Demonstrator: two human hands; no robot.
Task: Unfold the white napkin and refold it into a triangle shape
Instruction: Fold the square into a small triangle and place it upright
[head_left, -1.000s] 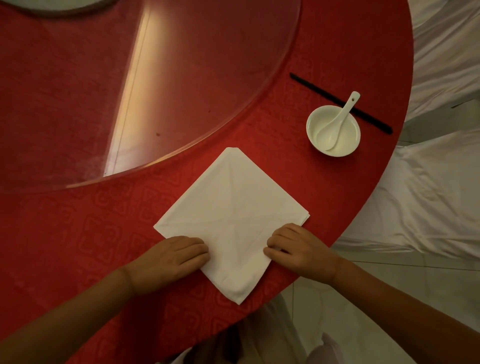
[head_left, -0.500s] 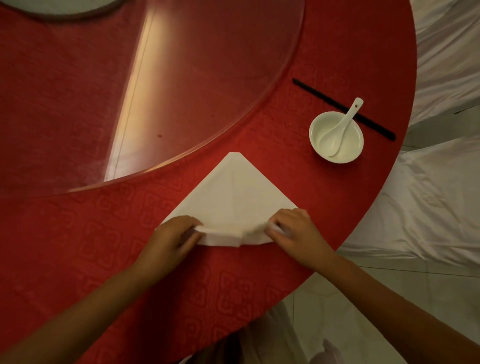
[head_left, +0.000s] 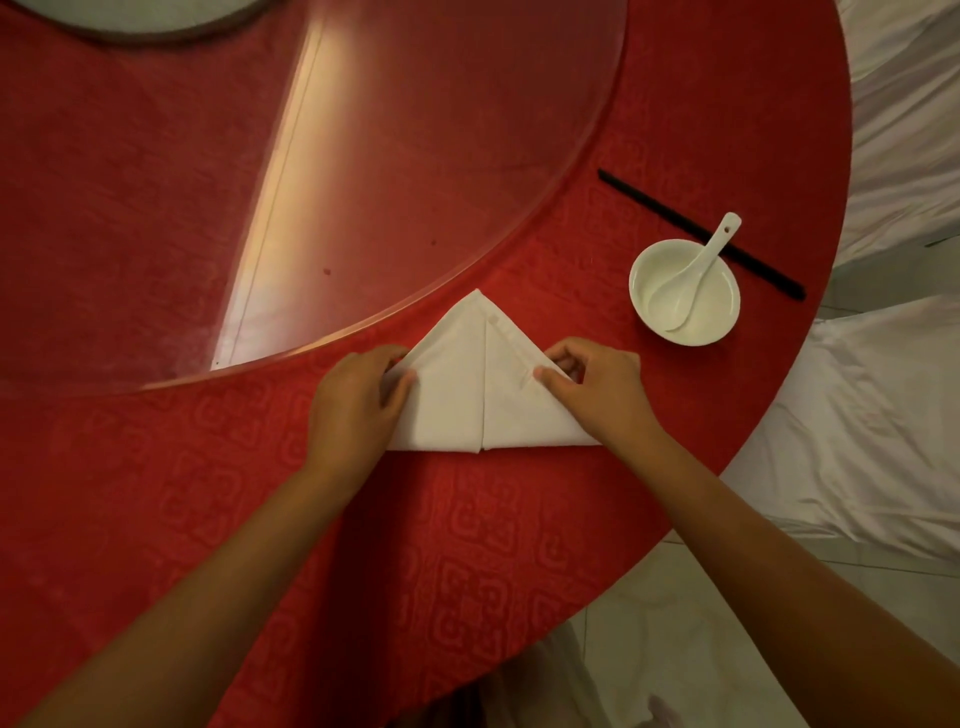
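since a second ago the white napkin (head_left: 467, 384) at frame centre is folded from a diamond into a triangle, the left hand (head_left: 353, 400) and right hand (head_left: 597, 389) each pinching a slanted edge, so the shape looks nearly done

A round counter (head_left: 519, 545) wears a red patterned cloth, with a glass turntable (head_left: 415, 156) on its far left part catching a streak of warm light. To the right, white satin drapes (head_left: 883, 415) hang above a pale tiled floor (head_left: 675, 649).

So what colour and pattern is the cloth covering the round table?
Red tablecloth, with a tone-on-tone woven geometric motif; the head view shows it best near the forearms.
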